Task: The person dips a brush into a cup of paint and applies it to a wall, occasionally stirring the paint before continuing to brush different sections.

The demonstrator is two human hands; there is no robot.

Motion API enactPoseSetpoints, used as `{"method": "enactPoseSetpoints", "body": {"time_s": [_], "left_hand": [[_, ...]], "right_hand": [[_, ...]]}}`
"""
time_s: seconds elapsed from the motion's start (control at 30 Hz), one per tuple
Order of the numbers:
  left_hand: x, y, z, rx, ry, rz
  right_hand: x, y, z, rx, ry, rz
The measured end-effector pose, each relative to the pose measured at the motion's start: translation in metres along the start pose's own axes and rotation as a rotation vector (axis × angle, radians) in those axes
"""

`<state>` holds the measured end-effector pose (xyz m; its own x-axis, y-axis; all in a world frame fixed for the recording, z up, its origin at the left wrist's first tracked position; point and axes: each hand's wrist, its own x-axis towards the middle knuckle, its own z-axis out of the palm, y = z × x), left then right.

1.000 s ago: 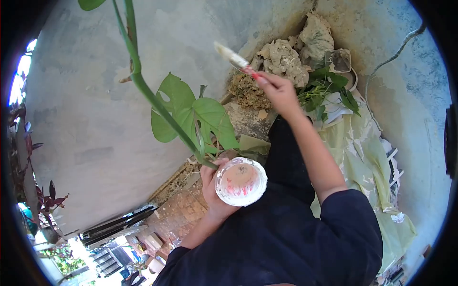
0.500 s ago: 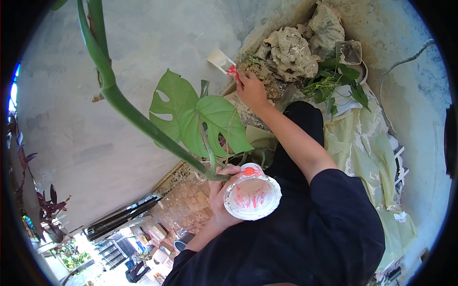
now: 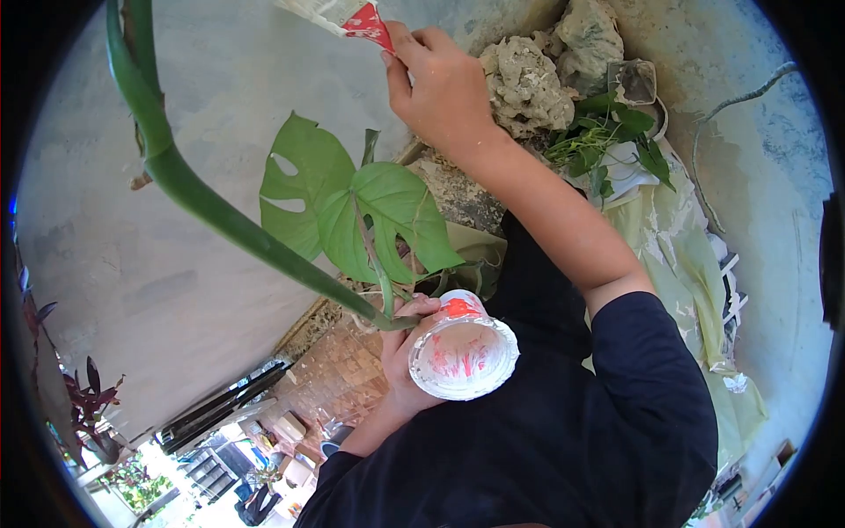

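Observation:
My right hand [image 3: 444, 92] is raised near the top of the view, fingers closed on the red handle of a paintbrush [image 3: 365, 24]. The brush's pale bristles run off toward the upper left, over the grey wall [image 3: 211, 106]. Lower down, my left hand [image 3: 403, 361] is wrapped round a plastic cup [image 3: 462, 359] smeared with white and red paint. The cup is tilted so its open mouth faces me. A thick green plant stem [image 3: 224, 216] slants down and overlaps the left fingers beside the cup. Just above are large split monstera leaves [image 3: 387, 216].
Rough rocks [image 3: 528, 88] stand in the corner, with a small leafy plant [image 3: 607, 145] beside them. A paint-spotted yellowish sheet [image 3: 660, 255] lies to the right. Purple-leaved plants [image 3: 91, 396] grow at far left, and household clutter [image 3: 273, 471] shows at lower left.
My right hand has moved up and nearer with the paintbrush, away from beside the rocks. My left hand and the cup stay almost where they were.

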<state>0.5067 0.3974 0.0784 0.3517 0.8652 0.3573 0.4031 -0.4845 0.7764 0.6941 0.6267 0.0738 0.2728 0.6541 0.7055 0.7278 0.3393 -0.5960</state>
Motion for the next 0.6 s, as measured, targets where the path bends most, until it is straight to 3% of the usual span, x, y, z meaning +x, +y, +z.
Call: {"method": "enactPoseSetpoints", "body": {"time_s": [0.1, 0.23, 0.3, 0.4, 0.5, 0.6], "left_hand": [[0.0, 0.001, 0.001, -0.007, 0.012, -0.036], [0.003, 0.005, -0.001, 0.026, -0.003, -0.023], [-0.001, 0.003, 0.0, 0.045, -0.001, -0.032], [-0.001, 0.003, 0.001, 0.012, 0.015, -0.035], [-0.003, 0.003, 0.003, -0.017, 0.041, -0.05], [-0.005, 0.0, 0.003, -0.059, 0.046, -0.102]], "right_hand": [[-0.03, 0.026, 0.047, 0.062, -0.049, 0.057], [-0.121, 0.074, 0.092, -0.158, -0.464, 0.24], [-0.144, 0.088, 0.095, -0.286, -0.814, 0.371], [-0.148, 0.093, 0.092, -0.268, -0.797, 0.33], [-0.087, 0.064, 0.08, -0.225, -0.672, 0.228], [-0.043, 0.032, 0.051, -0.154, -0.291, 0.087]]}}
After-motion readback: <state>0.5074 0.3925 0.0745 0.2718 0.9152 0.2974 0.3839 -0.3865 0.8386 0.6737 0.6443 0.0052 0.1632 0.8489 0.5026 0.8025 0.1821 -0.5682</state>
